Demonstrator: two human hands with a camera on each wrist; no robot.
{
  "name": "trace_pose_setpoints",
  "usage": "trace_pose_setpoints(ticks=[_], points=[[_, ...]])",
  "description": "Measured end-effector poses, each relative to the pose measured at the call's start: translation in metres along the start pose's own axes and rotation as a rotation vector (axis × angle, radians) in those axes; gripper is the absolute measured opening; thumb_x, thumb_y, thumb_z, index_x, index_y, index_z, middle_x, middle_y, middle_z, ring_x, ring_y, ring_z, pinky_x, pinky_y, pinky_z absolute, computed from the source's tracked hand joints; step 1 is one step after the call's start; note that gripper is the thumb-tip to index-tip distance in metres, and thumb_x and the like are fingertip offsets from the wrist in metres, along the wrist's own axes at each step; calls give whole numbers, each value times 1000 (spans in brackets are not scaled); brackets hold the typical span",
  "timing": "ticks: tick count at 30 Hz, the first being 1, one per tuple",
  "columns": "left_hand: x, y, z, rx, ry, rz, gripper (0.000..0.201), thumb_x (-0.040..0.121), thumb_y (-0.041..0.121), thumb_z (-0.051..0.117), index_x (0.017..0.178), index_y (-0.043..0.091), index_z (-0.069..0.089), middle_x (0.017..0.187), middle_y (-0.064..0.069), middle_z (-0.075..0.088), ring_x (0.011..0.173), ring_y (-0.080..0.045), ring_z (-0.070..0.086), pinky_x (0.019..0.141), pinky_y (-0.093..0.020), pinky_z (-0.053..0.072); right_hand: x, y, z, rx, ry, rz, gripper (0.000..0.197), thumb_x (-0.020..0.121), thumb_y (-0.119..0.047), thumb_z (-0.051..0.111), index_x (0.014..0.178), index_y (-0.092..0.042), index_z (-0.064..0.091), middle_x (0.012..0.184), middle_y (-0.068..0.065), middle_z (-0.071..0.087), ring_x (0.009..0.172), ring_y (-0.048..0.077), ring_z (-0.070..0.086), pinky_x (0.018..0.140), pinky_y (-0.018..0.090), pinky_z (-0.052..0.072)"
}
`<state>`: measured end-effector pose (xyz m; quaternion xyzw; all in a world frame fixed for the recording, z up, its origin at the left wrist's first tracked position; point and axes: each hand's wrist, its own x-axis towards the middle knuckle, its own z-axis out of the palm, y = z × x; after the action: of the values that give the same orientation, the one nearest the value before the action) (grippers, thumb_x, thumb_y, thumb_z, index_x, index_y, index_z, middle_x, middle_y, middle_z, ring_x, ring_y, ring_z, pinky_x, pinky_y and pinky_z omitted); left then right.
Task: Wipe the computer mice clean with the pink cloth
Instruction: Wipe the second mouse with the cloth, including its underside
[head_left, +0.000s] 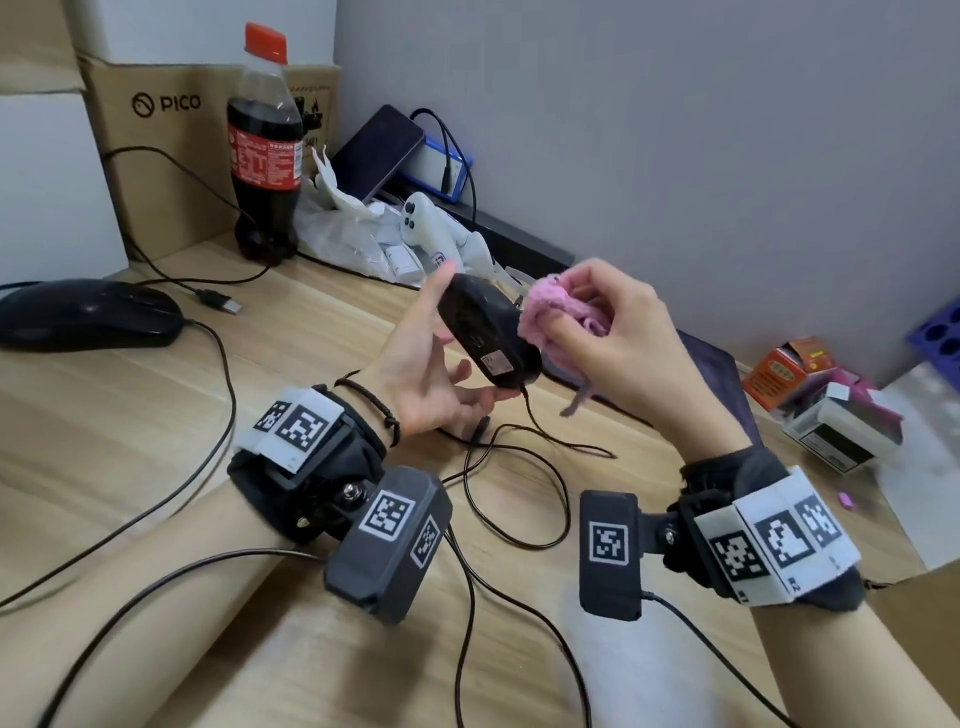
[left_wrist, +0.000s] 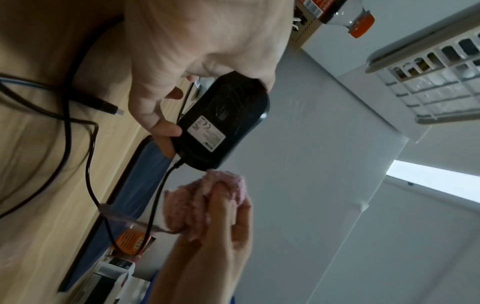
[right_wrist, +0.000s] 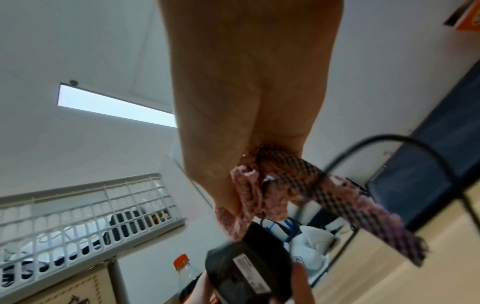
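My left hand grips a black wired mouse above the desk, its labelled underside turned up. My right hand holds the bunched pink cloth and presses it against the mouse's right edge. A strip of the cloth hangs loose below that hand. The mouse's cable drops to the desk in loops. A second black mouse lies on the desk at the far left, apart from both hands.
A cola bottle stands at the back before a cardboard box. A white controller, plastic bag and phone lie behind the hands. A dark mouse pad and small boxes sit to the right. Cables cross the wooden desk.
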<state>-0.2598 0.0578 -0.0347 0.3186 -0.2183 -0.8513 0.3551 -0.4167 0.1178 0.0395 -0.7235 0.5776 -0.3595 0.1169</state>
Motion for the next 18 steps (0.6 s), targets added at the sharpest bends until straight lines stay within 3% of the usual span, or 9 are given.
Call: trace_pose_setpoints(ticks=[3,7,10,12,15,18], points=[[-1,-5,4,159,-36,53,72,66,75,66,119,28,56,128,-10,48,110,-37,63,73,-35,47,13,-13,6,11,27,-48,8,90,-24,65,96,-22,61,87,-14,64,77,-4,59,65,11,48],[0,-3,4,140,-52,108,60,65,71,68,109,31,58,111,-6,46,79,-28,59,74,-36,45,20,-16,19,-17,29,-89,8,91,-22,63,97,-24,60,87,-14,63,80,-2,58,69,11,44],[0,-1,1,114,-62,139,63,65,70,72,112,30,60,116,-8,49,94,-32,60,85,-37,50,15,-8,19,3,18,-69,9,92,-18,61,97,-26,59,87,-10,65,74,2,59,63,13,46],[0,-1,0,95,-67,159,57,66,69,73,105,28,64,118,-9,52,108,-33,56,94,-38,48,9,1,16,-13,-23,-53,10,93,-18,61,97,-26,60,88,-9,64,72,5,58,57,12,47],[-1,-3,2,71,-57,178,57,67,67,72,107,28,66,119,-8,58,129,-32,48,82,-33,51,-2,16,14,-82,-63,-25,11,91,-18,63,96,-28,60,92,-13,64,80,2,59,62,9,43],[0,-5,3,-10,-27,197,65,70,63,72,119,23,57,127,-8,52,124,-27,46,63,-29,53,-11,30,16,-116,-82,30,10,89,-18,65,94,-25,60,89,-9,65,79,3,58,60,10,42]])
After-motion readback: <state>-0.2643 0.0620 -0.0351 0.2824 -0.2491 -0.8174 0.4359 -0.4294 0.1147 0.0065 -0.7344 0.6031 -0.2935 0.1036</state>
